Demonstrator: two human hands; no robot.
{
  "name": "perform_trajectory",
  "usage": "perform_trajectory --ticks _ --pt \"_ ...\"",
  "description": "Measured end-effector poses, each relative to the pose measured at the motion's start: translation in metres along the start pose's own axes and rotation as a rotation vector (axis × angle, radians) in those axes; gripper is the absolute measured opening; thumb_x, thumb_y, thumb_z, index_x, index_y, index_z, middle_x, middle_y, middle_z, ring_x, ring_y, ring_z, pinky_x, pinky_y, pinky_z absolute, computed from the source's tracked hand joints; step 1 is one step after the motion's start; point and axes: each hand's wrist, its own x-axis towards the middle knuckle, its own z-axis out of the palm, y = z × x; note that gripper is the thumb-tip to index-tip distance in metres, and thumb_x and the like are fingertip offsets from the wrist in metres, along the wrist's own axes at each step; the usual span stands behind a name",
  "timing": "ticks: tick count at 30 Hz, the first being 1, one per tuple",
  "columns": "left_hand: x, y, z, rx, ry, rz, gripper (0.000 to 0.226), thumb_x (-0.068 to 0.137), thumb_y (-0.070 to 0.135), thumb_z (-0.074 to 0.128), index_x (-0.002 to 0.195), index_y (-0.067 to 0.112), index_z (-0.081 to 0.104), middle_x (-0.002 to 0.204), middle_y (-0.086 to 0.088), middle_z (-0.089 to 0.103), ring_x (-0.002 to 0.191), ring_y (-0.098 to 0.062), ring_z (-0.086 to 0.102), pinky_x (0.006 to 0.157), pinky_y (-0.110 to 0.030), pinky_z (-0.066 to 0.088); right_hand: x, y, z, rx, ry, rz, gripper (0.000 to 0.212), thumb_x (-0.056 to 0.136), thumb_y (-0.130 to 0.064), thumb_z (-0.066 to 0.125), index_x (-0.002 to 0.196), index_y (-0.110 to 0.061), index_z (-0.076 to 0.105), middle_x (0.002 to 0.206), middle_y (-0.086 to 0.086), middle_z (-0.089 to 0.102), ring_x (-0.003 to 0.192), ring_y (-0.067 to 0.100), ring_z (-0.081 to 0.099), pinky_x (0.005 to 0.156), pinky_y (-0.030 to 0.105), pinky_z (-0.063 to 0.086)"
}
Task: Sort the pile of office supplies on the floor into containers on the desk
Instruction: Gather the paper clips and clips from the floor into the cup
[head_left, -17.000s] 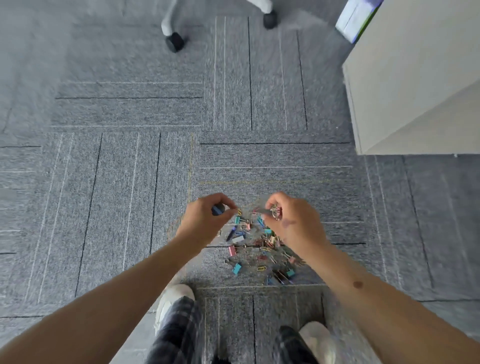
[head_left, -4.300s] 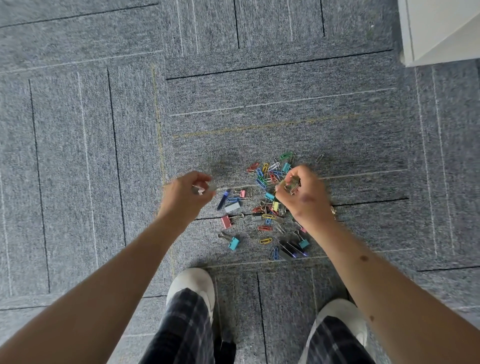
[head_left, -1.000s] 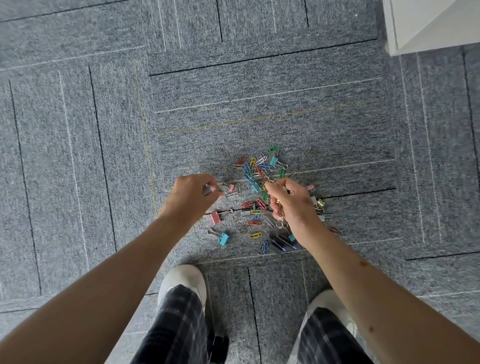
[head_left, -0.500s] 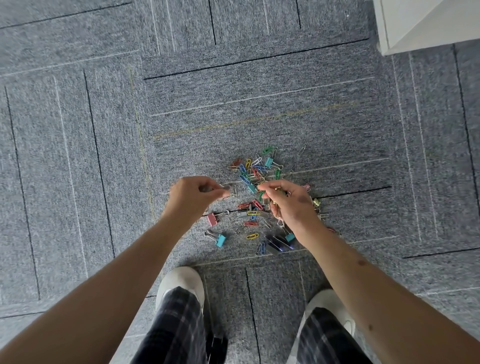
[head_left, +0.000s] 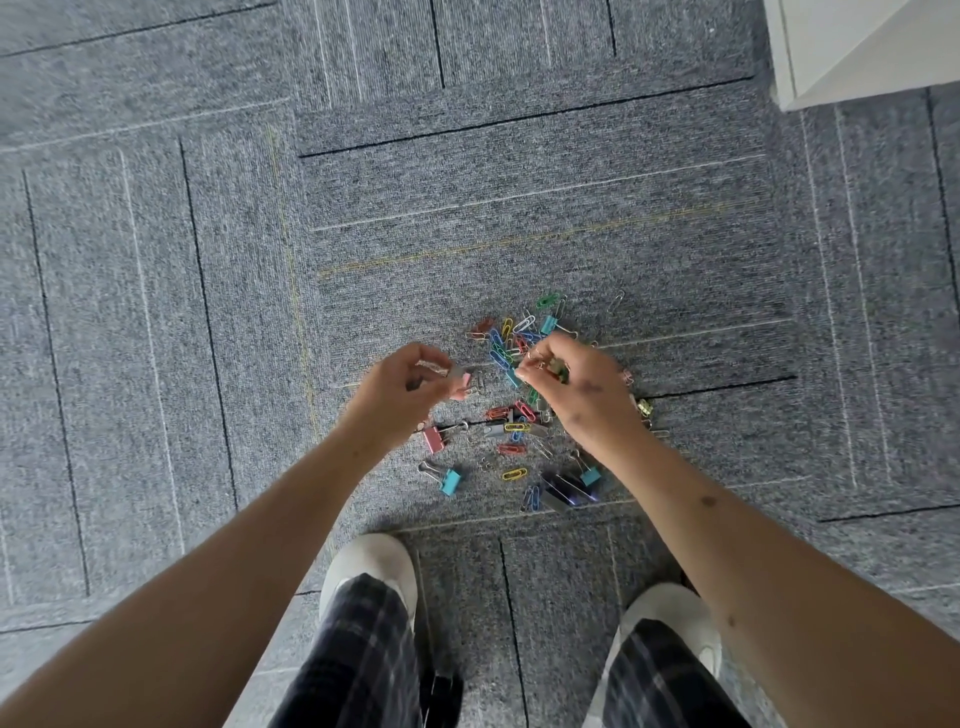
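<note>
A pile of coloured paper clips and small binder clips lies on the grey carpet in front of my feet. My left hand hovers at the pile's left edge, fingers curled, pinching a pink binder clip. My right hand is over the pile's middle, fingers curled round a bunch of paper clips. A pink binder clip and a teal binder clip lie loose below my left hand. Part of the pile is hidden under my right hand.
A white desk corner shows at the top right. My two white shoes stand just below the pile. A dark purple clip lies at the pile's near edge. Grey carpet tiles surround everything.
My left hand has closed on a pink binder clip at the pile's left edge. My right hand has shifted slightly up over the pile with its paper clips.
</note>
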Motion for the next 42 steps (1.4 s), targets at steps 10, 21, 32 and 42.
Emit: perform_trajectory --ticks 10,21,32,42 --pt "0.006 -0.004 -0.001 -0.154 0.018 -0.095 0.015 0.093 0.005 0.053 0.082 0.009 0.062 0.069 -0.006 0.058 0.047 -0.007 0.041 0.046 -0.019 0.036 -0.002 0.002 0.006 -0.049 0.026 -0.051 0.020 0.099 -0.014 0.050 0.112 -0.011 0.065 0.111 -0.009 0.063 0.054 -0.017 0.050 0.048 0.005 0.038" --pt "0.006 -0.008 0.002 0.185 0.120 0.068 0.016 0.083 0.025 0.073 0.097 0.024 0.065 0.058 0.009 0.050 0.042 0.000 0.035 0.043 -0.010 0.034 0.003 0.005 0.006 -0.339 -0.038 -0.096 0.035 0.090 -0.025 0.067 0.124 -0.020 0.058 0.113 -0.010 0.060 0.067 -0.009 0.055 0.070 0.010 0.045" --pt "0.008 -0.008 0.009 0.447 0.062 0.157 0.022 0.093 0.017 0.061 0.114 0.023 0.061 0.070 0.007 0.058 0.043 0.002 0.045 0.044 -0.007 0.040 0.010 0.003 0.011 -0.423 -0.045 -0.095 0.025 0.091 -0.019 0.066 0.114 -0.015 0.056 0.103 -0.002 0.062 0.051 0.000 0.044 0.052 0.017 0.039" --pt "0.014 -0.007 0.009 0.556 0.049 0.355 0.023 0.095 0.012 0.056 0.116 0.019 0.062 0.094 0.010 0.063 0.066 0.012 0.054 0.054 -0.009 0.048 -0.009 0.008 0.002 -0.097 0.040 -0.060 0.026 0.090 -0.032 0.064 0.107 -0.015 0.057 0.090 -0.005 0.061 0.042 0.001 0.045 0.038 0.015 0.032"
